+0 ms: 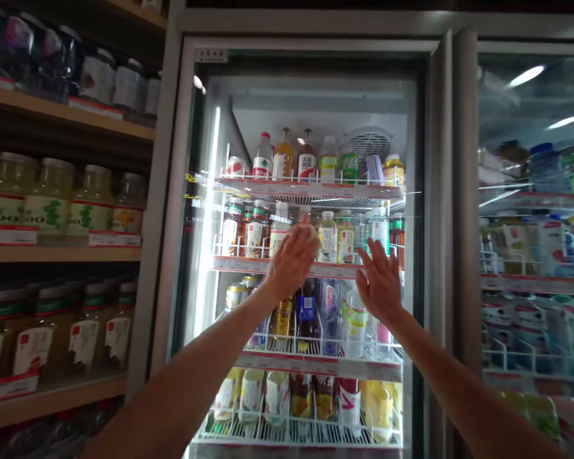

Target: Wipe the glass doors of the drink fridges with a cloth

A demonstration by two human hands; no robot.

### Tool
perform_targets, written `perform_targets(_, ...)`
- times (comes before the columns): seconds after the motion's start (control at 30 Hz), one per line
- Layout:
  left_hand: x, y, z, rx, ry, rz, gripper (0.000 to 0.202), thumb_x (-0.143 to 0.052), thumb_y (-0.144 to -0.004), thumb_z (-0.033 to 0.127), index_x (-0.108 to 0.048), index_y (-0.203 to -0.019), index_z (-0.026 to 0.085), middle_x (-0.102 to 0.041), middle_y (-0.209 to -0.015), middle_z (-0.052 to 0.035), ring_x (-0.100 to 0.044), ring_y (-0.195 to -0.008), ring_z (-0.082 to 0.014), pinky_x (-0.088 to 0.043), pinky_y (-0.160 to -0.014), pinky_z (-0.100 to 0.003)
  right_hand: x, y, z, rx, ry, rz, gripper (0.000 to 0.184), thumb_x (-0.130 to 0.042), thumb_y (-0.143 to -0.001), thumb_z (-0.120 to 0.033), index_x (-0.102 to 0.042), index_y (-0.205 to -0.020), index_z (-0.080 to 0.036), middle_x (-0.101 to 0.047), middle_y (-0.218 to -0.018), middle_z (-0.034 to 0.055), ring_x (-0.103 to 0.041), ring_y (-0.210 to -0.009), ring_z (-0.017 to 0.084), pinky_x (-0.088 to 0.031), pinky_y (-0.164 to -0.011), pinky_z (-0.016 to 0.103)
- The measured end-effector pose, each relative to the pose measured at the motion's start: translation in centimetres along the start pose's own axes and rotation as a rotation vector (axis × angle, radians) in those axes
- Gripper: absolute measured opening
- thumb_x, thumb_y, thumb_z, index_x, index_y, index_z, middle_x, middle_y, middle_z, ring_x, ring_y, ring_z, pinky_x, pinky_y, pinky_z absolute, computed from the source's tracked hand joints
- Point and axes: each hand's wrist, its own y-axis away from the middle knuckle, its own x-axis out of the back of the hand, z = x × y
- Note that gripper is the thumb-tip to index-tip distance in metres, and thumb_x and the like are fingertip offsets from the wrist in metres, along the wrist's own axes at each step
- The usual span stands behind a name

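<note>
I face an open drinks fridge (310, 95) with several wire shelves of bottles and cans. My left hand (291, 258) reaches into the second shelf (249, 264); its fingers curl around a bottle with a pinkish cap (305, 217), mostly hidden behind the hand. My right hand (380, 280) is raised beside it with fingers spread, holding nothing, in front of a clear bottle with a green cap (379, 226). Both forearms stretch up from the bottom of the view.
The fridge door (440, 191) stands open at the right, edge-on. A second glass-door fridge (536, 255) with drinks is further right. Wooden shelves (62, 252) at the left hold rows of jars and bottles.
</note>
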Motion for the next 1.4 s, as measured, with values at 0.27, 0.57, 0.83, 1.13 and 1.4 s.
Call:
perform_targets(0.27,0.5,-1.5,-1.3,-0.002,-0.036,-0.001,0.042,-0.039,-0.09,0.024,-0.041,-0.132,0.019,-0.036,-0.145,-0.0093,-0.017,-0.14,-0.0226,-0.029,-0.11,-0.044,-0.8,-1.4,-0.2,-0.013,0.008,0.024,0.051,-0.037,-0.091,-0.027,-0.028,-0.141,-0.025,-0.031,-0.147,0.0081,-0.024,-0.138,0.022,-0.021,-0.11,0.046)
perform_targets(0.57,0.3,-2.2,-2.2,-0.184,-0.017,-0.036,0.042,-0.041,-0.09,0.029,-0.041,-0.132,0.022,-0.038,-0.144,-0.0066,-0.022,-0.138,-0.0216,-0.027,-0.112,-0.042,-1.4,-2.4,-0.1,0.013,0.006,0.036,0.052,-0.039,-0.09,-0.027,-0.028,-0.141,-0.025,-0.032,-0.147,0.008,-0.025,-0.137,0.021,-0.021,-0.11,0.046)
perform_targets(0.83,0.4,-3.1,-2.3,-0.175,-0.026,-0.019,0.039,-0.04,-0.091,0.029,-0.045,-0.129,0.023,-0.041,-0.143,-0.0053,-0.026,-0.137,-0.0215,-0.029,-0.111,-0.041,-1.8,-4.7,-0.2,0.006,0.02,0.097,0.051,-0.037,-0.09,-0.028,-0.03,-0.14,-0.025,-0.032,-0.147,0.0075,-0.027,-0.136,0.022,-0.022,-0.109,0.046)
perform_targets(1.13,0.9,-3.9,-4.3,0.134,-0.043,0.071,0.041,-0.034,-0.093,0.029,-0.043,-0.132,0.019,-0.036,-0.145,-0.0102,-0.02,-0.139,-0.0239,-0.028,-0.111,-0.045,-3.2,-5.6,-0.9,0.005,0.005,0.089,0.051,-0.036,-0.091,-0.029,-0.028,-0.141,-0.025,-0.03,-0.148,0.007,-0.026,-0.137,0.021,-0.02,-0.11,0.046)
perform_targets(1.4,2.1,-5.2,-7.8,0.378,-0.121,0.081,0.044,-0.031,-0.093,0.029,-0.041,-0.133,0.015,-0.035,-0.145,-0.0127,-0.026,-0.137,-0.0268,-0.029,-0.11,-0.048,-4.1,-6.6,-2.4,0.026,0.016,0.077,0.052,-0.036,-0.091,-0.029,-0.026,-0.142,-0.024,-0.033,-0.146,0.0086,-0.025,-0.137,0.022,-0.019,-0.11,0.047)
